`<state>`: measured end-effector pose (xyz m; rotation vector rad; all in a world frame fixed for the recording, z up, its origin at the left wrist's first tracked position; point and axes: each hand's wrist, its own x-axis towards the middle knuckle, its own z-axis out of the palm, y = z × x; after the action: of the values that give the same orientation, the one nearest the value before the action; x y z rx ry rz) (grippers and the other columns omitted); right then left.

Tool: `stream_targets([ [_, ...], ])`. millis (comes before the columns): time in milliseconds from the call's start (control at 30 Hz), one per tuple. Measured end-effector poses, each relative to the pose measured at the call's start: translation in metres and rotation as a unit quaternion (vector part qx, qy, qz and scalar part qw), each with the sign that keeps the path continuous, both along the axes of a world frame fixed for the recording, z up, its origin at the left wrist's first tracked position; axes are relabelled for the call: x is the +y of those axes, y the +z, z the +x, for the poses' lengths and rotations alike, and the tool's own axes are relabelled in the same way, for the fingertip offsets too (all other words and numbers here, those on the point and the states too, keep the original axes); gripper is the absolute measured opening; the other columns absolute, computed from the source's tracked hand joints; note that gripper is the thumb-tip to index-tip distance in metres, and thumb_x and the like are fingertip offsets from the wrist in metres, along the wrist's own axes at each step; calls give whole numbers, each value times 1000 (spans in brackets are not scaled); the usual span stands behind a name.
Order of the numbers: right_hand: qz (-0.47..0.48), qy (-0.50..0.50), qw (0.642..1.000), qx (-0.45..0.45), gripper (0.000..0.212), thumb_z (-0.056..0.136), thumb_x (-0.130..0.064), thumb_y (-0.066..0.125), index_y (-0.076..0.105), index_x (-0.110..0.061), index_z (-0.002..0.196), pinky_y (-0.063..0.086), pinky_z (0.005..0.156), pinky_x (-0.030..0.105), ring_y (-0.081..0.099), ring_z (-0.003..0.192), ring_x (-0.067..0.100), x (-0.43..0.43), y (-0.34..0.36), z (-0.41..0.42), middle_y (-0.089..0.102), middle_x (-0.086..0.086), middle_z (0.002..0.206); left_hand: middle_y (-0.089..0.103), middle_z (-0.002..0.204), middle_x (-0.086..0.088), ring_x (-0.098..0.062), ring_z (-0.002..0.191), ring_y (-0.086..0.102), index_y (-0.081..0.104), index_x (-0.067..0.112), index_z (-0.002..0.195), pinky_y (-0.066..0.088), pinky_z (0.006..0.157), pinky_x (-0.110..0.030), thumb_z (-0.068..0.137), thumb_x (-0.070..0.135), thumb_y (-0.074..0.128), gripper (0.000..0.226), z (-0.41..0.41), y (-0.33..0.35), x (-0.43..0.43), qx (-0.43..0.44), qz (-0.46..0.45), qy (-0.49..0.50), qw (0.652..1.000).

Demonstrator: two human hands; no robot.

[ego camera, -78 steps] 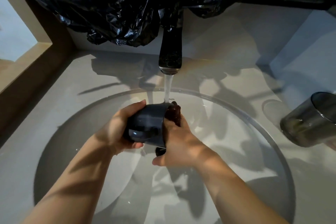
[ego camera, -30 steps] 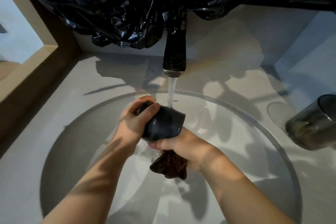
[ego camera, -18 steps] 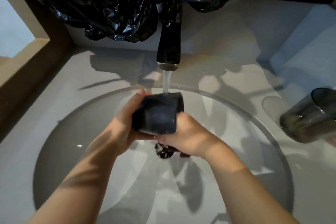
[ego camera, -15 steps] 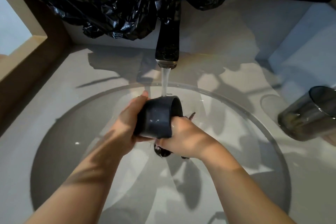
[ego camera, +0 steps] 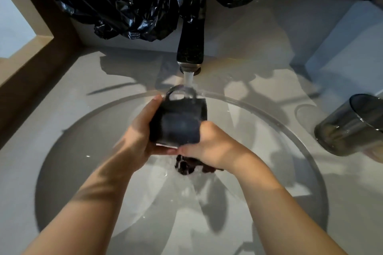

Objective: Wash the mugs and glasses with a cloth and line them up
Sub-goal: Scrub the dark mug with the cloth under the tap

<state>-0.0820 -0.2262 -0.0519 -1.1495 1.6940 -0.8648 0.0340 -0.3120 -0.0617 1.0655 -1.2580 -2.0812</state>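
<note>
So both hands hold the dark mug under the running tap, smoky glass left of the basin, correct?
No: the head view shows the smoky glass right of the basin, not left. Left hand and right hand do hold the dark mug under the running tap.

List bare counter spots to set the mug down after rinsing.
Widest bare patch: the counter left of the sink, between its rim and the wooden ledge. A second lies behind the rim, between tap and glass. Crowded: the sink's middle, where the left hand and right hand hold mug and cloth under the tap.
</note>
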Motion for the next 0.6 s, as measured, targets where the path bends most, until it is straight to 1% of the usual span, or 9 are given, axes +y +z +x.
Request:
stream_targets([
  [33, 24, 28, 997, 72, 25, 83, -11, 66, 63, -28, 101, 53, 86, 32, 64, 96, 19, 0, -3, 1, 68, 0, 101, 75, 76, 2, -20, 70, 72, 65, 28, 93, 57, 62, -43, 83, 56, 51, 33, -1, 1, 1, -20, 26, 8, 999],
  [100, 53, 24, 996, 64, 25, 84, -16, 67, 60, -25, 106, 57, 68, 29, 68, 86, 18, 2, -6, 7, 69, 3, 97, 73, 73, 2, -20, 70, 69, 65, 25, 87, 55, 58, -36, 87, 52, 53, 30, -4, 0, 1, -33, 13, 58, 998],
  [167, 29, -27, 988, -147, 25, 83, -5, 65, 61, -23, 101, 58, 71, 30, 69, 79, 16, 3, -4, 9, 71, 4, 93, 68, 74, 14, -12, 75, 63, 63, 26, 84, 52, 58, -23, 89, 41, 58, 16, -5, -6, 0, -20, -132, 103, 986],
  [233, -16, -44, 915, -401, 32, 81, 11, 58, 68, -17, 95, 58, 77, 28, 70, 81, 16, 1, 0, 3, 72, 5, 90, 63, 74, 21, 1, 75, 58, 60, 30, 87, 46, 66, -9, 86, 35, 53, 9, -1, -9, -1, -11, -292, 79, 953],
  [300, -41, -37, 867, -495, 38, 74, 12, 55, 73, -15, 93, 57, 81, 30, 70, 87, 21, 1, -1, -1, 73, 8, 95, 63, 75, 22, 7, 75, 58, 59, 33, 90, 44, 68, -7, 85, 35, 49, 11, 2, -10, -1, 5, -332, 59, 941],
  [400, -47, -49, 922, -382, 42, 69, 13, 61, 68, -16, 98, 57, 80, 29, 69, 87, 19, 0, -3, 0, 73, 6, 95, 68, 80, 15, -7, 80, 66, 63, 37, 89, 53, 64, -26, 77, 39, 60, 13, 4, -5, -4, 43, -191, 15, 980],
  [467, -5, -40, 989, -141, 32, 79, 3, 67, 65, -26, 94, 53, 56, 22, 67, 71, 14, 2, -2, 6, 71, -3, 77, 72, 83, 3, -18, 75, 70, 65, 31, 96, 55, 55, -36, 72, 49, 64, 29, 4, -3, -3, 43, -24, -24, 999],
  [533, 62, 10, 997, 53, 23, 85, -10, 64, 62, -29, 98, 45, 45, 19, 67, 69, 17, 2, -3, 9, 67, -5, 74, 73, 78, -4, -21, 67, 70, 64, 20, 100, 55, 51, -33, 81, 52, 56, 38, 1, -4, -2, 11, 77, -6, 997],
  [600, 112, 27, 993, 14, 27, 82, -4, 58, 58, -21, 103, 48, 51, 27, 69, 69, 26, 2, -4, 9, 68, 3, 73, 71, 70, -2, -20, 62, 67, 64, 17, 92, 52, 50, -27, 87, 46, 56, 31, -3, -9, -1, -9, 81, 51, 995],
])
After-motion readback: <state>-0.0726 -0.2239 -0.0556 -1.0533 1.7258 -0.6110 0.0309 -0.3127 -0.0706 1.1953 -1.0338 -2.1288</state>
